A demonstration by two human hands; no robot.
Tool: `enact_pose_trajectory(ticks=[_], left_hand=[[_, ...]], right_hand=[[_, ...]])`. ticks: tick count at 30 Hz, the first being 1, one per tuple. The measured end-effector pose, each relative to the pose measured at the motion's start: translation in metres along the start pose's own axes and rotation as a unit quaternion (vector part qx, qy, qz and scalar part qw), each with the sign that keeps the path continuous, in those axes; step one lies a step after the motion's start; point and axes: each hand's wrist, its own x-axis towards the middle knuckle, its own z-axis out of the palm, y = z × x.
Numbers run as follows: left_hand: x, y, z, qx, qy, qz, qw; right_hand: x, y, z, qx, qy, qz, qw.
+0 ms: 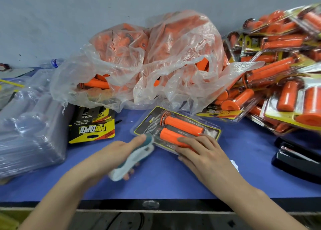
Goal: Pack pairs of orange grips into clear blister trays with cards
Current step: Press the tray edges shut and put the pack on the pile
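A clear blister tray [177,125] with two orange grips and a black-and-yellow card lies on the blue table at centre. My right hand [203,153] presses flat on its near right end, fingers spread over the lower grip. My left hand [114,151] grips a white-and-teal stapler [133,158], whose nose touches the tray's near left corner. A clear plastic bag [147,61] of loose orange grips sits behind the tray. A stack of printed cards [93,125] lies to the left.
Stacked empty clear trays [29,129] fill the left side. A heap of packed blister packs [278,69] covers the right. A black stapler [297,155] rests at the right. A water bottle [52,63] lies by the wall. The table edge [156,203] runs in front of me.
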Motion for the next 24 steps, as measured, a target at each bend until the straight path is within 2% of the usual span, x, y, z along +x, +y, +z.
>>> enact_pose_trajectory(ticks=[3, 7, 8, 9, 11, 12, 14, 16, 17, 21, 24], left_hand=[[0.008, -0.019, -0.028, 0.162, 0.163, 0.033, 0.973], [0.02, -0.045, -0.037, 0.311, 0.288, 0.029, 0.905], [0.02, -0.048, -0.038, 0.339, 0.334, 0.037, 0.879], [0.02, -0.049, -0.039, 0.36, 0.387, 0.066, 0.846], [0.017, -0.046, -0.035, 0.355, 0.456, 0.204, 0.79], [0.015, -0.044, -0.029, 0.336, 0.448, 0.292, 0.775], [0.009, -0.041, -0.01, 0.323, 0.329, 0.428, 0.777], [0.007, -0.038, 0.01, 0.375, 0.208, 0.484, 0.763], [0.009, -0.038, 0.016, 0.4, 0.184, 0.497, 0.747], [0.013, -0.03, 0.021, 0.417, 0.24, 0.546, 0.686], [0.007, -0.03, 0.029, 0.384, 0.238, 0.586, 0.673]], right_hand=[[-0.004, -0.001, -0.002, 0.008, -0.015, -0.008, 1.0], [-0.006, 0.002, -0.007, 0.046, -0.024, -0.018, 0.998], [-0.007, 0.004, -0.008, 0.056, -0.029, -0.022, 0.998], [-0.008, 0.006, -0.009, 0.062, -0.035, -0.025, 0.997], [-0.014, 0.01, -0.011, 0.066, -0.051, -0.024, 0.996], [-0.017, 0.013, -0.013, 0.072, -0.059, -0.022, 0.995], [-0.022, 0.02, -0.016, 0.093, -0.078, -0.017, 0.992], [-0.024, 0.027, -0.021, 0.123, -0.095, -0.013, 0.988], [-0.025, 0.031, -0.025, 0.136, -0.103, -0.011, 0.985], [-0.025, 0.034, -0.032, 0.096, -0.097, -0.03, 0.99], [-0.021, 0.025, -0.028, 0.04, -0.047, -0.032, 0.998]])
